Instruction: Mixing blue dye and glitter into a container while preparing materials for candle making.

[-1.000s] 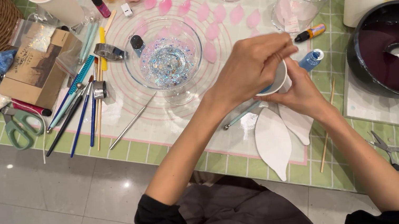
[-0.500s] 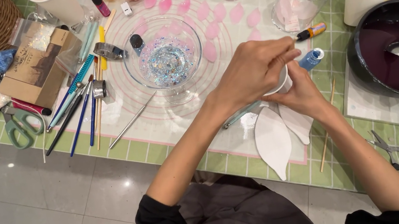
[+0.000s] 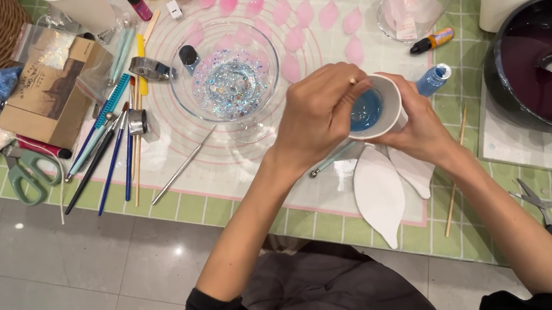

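Left of the small white cup [image 3: 373,108]: green scissors [image 3: 25,176], pens, then the glitter-filled glass bowl [image 3: 229,85]. Left hand [image 3: 319,113] pinches a thin wooden stick [image 3: 353,81] over the cup, fingers closed tight on it. Right hand [image 3: 420,126] wraps the cup from the right, fingers curled around its wall; blue liquid inside. Risk: cup is held tilted off the mat, so hard stirring could slop blue onto the white leaf cutouts [image 3: 380,194] just below. Right of cup: dark pan [image 3: 549,71] with spoon. Green-checked table [image 3: 189,209], grey tiled floor.
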